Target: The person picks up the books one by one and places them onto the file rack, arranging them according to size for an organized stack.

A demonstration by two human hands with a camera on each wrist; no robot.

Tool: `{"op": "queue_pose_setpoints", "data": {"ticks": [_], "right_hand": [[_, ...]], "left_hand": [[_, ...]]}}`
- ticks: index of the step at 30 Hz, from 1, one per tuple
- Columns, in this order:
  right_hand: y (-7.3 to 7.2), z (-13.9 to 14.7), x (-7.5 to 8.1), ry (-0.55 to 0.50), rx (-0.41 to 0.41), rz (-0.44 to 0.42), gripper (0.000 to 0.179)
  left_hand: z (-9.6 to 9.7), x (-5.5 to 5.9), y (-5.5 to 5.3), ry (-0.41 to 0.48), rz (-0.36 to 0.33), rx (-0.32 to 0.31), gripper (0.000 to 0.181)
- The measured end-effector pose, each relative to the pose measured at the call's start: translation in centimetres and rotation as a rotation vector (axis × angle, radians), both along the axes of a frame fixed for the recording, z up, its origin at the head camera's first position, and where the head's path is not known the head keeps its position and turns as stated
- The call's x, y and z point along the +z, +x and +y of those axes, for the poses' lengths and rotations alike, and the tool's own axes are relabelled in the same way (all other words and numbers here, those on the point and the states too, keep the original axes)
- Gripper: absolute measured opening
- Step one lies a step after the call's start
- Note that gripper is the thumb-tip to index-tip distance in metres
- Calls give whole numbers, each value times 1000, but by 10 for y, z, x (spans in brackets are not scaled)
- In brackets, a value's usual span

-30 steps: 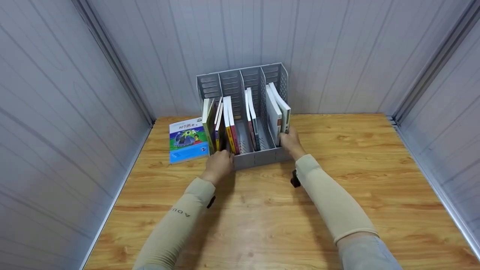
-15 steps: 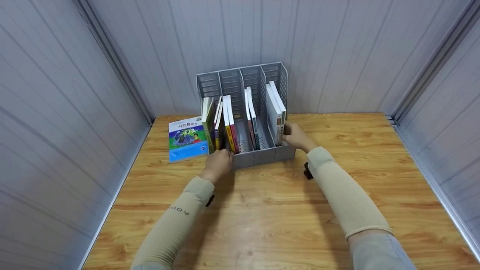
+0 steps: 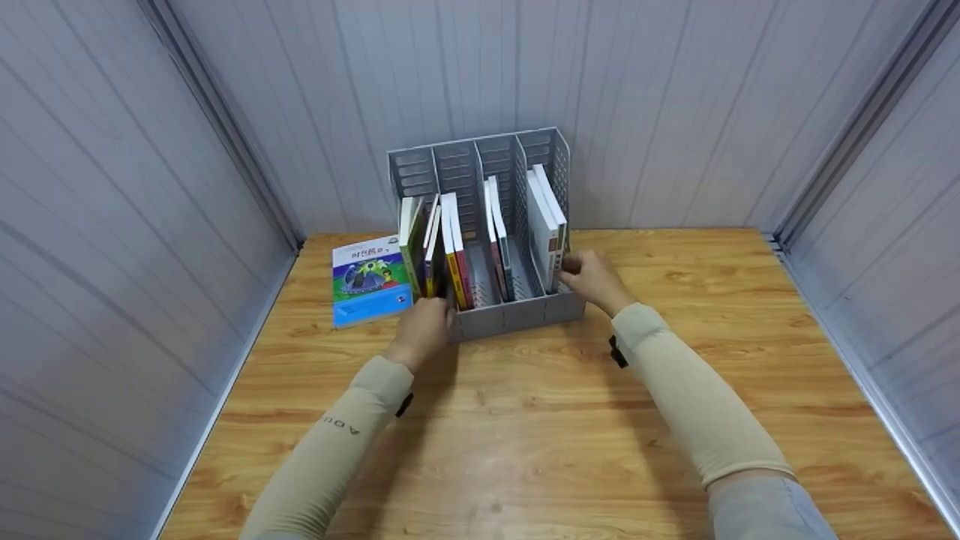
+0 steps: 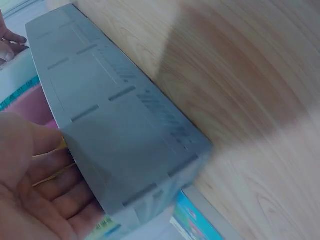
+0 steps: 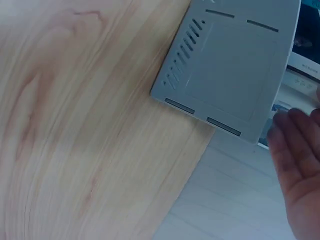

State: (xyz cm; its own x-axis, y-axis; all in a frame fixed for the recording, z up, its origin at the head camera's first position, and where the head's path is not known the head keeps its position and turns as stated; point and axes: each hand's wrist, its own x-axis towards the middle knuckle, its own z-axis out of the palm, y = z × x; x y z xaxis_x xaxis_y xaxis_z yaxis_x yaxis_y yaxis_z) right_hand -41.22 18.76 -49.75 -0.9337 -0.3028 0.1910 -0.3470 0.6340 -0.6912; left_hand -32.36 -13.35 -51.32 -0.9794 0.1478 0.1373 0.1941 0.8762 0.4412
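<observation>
A grey file rack (image 3: 517,315) with upright dividers holds several thin books. My left hand (image 3: 420,330) reaches over its front lip at the left, against the lower ends of the green-spined book (image 3: 409,244) and its neighbours. In the left wrist view the loosely bent fingers (image 4: 65,195) lie behind the lip, not closed round a book. At the rightmost compartment my right hand (image 3: 596,281) touches the lower spines of two white books (image 3: 546,229). Its fingers (image 5: 292,145) look nearly straight in the right wrist view; their tips are partly out of frame.
A blue and green picture book (image 3: 371,281) lies flat on the wooden table (image 3: 510,435), left of the rack. White and pink-spined books (image 3: 455,251) and two thin books (image 3: 497,240) stand in the middle compartments. Panel walls (image 3: 510,67) close in the back and sides.
My right hand has moved right, from the front of the white books to their right side. Those two books now stand closer together. The left hand stays at the left books.
</observation>
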Motion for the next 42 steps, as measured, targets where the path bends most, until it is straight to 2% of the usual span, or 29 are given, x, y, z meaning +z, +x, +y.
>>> {"op": "queue_pose_setpoints", "data": {"ticks": [3,6,11,15,19,23,30,34,37,42], "right_hand": [[3,0,-4,57,-4,49,20],[5,1,-8,89,-2,83,19],[12,2,-14,136,-8,126,17],[15,3,-20,179,43,177,16],[18,3,-26,208,91,209,19],[20,1,-30,233,103,199,22],[20,-5,-33,276,80,182,22],[20,-7,-34,280,58,174,21],[20,-8,-36,277,46,160,22],[21,-10,-38,297,29,169,23]], "left_hand": [[-12,1,1,28,58,26,36],[-24,0,5,19,156,32,35],[-46,-10,11,8,286,35,34],[-63,-17,9,-14,327,62,35],[-82,-18,2,-6,265,137,38],[-100,-19,-8,-7,150,266,40],[-123,-23,-25,2,-58,480,53],[-128,-28,-33,23,-158,567,59],[-130,-33,-37,4,-226,556,63],[-133,-43,-42,-67,-353,397,66]]}}
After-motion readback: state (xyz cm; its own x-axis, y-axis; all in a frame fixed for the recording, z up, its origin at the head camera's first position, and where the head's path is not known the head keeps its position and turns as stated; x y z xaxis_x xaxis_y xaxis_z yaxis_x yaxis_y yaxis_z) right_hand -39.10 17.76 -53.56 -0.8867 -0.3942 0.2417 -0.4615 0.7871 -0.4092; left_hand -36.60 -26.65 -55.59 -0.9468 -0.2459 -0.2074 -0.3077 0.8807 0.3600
